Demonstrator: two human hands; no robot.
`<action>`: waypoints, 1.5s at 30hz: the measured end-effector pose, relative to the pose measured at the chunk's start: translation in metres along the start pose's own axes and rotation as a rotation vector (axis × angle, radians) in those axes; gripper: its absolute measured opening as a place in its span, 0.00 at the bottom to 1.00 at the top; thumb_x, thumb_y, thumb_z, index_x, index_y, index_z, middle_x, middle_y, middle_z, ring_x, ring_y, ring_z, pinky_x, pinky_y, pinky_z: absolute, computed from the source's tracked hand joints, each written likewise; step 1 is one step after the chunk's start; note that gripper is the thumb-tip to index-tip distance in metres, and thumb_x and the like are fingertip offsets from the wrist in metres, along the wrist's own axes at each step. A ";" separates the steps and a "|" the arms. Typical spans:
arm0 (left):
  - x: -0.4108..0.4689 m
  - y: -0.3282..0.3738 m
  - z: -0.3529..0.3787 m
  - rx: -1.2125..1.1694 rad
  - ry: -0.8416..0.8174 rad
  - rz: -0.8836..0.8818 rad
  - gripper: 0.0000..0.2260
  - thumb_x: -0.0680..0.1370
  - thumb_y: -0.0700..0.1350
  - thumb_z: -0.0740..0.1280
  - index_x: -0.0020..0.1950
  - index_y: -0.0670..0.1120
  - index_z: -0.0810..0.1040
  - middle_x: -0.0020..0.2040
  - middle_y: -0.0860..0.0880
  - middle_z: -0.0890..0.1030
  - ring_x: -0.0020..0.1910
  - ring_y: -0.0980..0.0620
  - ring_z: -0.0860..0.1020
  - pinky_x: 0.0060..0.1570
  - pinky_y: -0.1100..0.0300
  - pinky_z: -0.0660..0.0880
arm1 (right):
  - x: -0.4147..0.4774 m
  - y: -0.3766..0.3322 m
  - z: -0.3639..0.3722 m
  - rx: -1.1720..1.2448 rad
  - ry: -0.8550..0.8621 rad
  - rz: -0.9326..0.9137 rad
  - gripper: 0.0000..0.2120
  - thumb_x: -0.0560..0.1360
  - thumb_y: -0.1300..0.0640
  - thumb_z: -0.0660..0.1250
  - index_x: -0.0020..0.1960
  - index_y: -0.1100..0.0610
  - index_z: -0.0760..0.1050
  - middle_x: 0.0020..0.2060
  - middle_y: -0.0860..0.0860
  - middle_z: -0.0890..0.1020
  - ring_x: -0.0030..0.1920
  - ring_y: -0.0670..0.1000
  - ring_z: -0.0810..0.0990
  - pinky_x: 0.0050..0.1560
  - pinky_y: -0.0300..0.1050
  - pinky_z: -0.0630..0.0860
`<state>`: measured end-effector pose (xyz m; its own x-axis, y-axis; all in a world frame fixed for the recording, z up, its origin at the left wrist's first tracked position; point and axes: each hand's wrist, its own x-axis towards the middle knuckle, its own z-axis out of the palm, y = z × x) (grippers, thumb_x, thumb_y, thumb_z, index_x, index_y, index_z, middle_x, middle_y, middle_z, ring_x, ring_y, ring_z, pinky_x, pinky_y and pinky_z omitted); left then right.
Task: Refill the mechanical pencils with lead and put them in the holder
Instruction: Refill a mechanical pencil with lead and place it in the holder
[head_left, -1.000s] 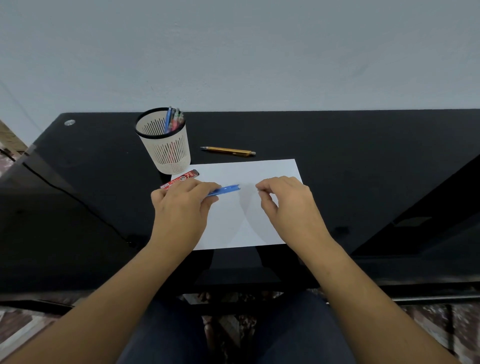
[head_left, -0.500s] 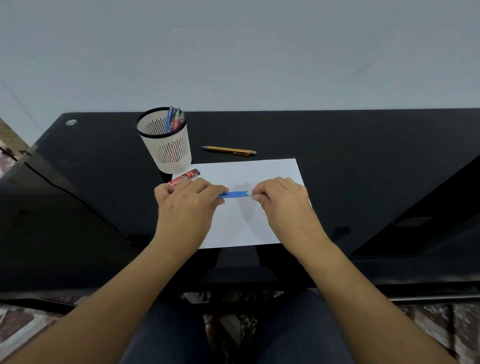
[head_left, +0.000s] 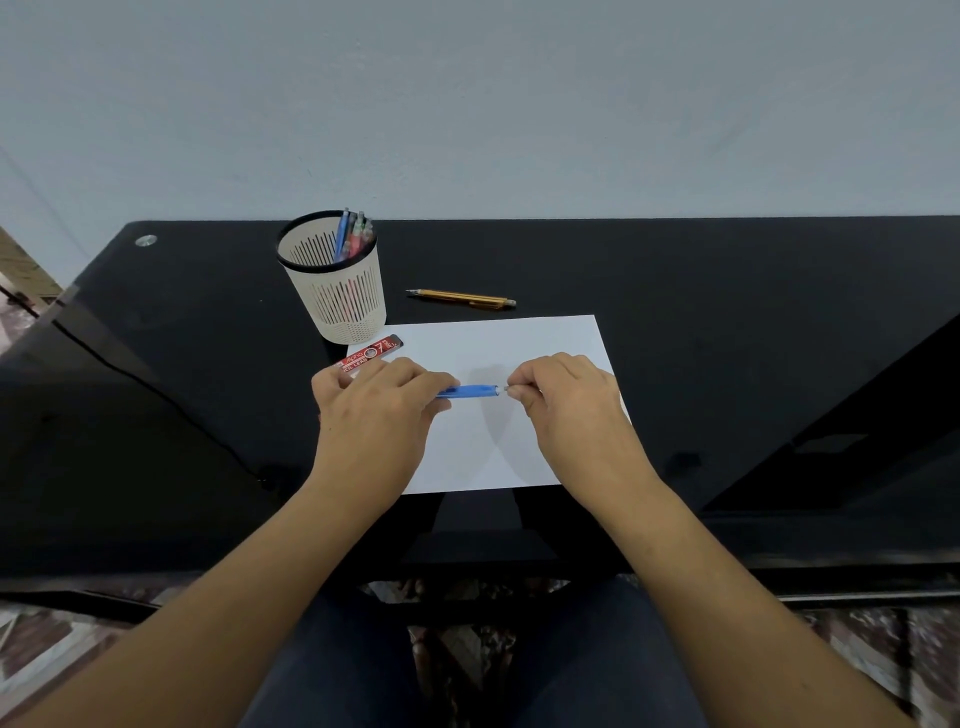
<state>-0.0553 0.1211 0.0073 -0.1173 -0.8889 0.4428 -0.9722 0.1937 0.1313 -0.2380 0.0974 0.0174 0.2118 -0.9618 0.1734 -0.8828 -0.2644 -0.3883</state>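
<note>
The left hand (head_left: 376, 415) grips a blue pencil (head_left: 470, 391) above the paper (head_left: 493, 343). The right hand (head_left: 571, 410) pinches a small grey piece (head_left: 505, 387) at the pencil's right end. A lead case (head_left: 371, 352) lies just left, with the holder (head_left: 337, 296) and an orange pencil (head_left: 460, 299) farther off.

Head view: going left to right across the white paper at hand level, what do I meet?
Left hand → blue pencil → right hand. Holder, lead case and orange pencil overlap these, so omitted.
</note>
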 end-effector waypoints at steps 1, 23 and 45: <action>0.000 0.000 0.000 -0.005 -0.007 -0.002 0.11 0.72 0.45 0.74 0.53 0.52 0.83 0.45 0.52 0.82 0.46 0.49 0.79 0.47 0.53 0.57 | 0.000 0.000 0.001 0.010 0.002 -0.009 0.09 0.81 0.52 0.59 0.56 0.50 0.76 0.49 0.45 0.77 0.47 0.43 0.67 0.53 0.39 0.61; 0.006 0.005 -0.007 -0.006 -0.319 -0.049 0.14 0.81 0.53 0.59 0.66 0.59 0.73 0.59 0.59 0.77 0.56 0.56 0.72 0.52 0.55 0.54 | -0.003 0.002 0.003 0.066 -0.040 -0.034 0.07 0.80 0.54 0.62 0.54 0.52 0.78 0.47 0.46 0.78 0.48 0.47 0.73 0.58 0.47 0.71; 0.005 0.001 0.002 0.118 -0.302 -0.150 0.13 0.81 0.54 0.58 0.65 0.60 0.73 0.54 0.58 0.77 0.50 0.56 0.73 0.48 0.56 0.52 | 0.003 0.026 0.012 -0.097 -0.276 0.141 0.12 0.77 0.63 0.56 0.53 0.55 0.76 0.46 0.50 0.78 0.44 0.51 0.76 0.37 0.42 0.73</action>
<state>-0.0574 0.1165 0.0081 -0.0092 -0.9898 0.1419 -0.9978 0.0184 0.0639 -0.2556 0.0862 -0.0031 0.1785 -0.9749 -0.1330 -0.9445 -0.1318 -0.3010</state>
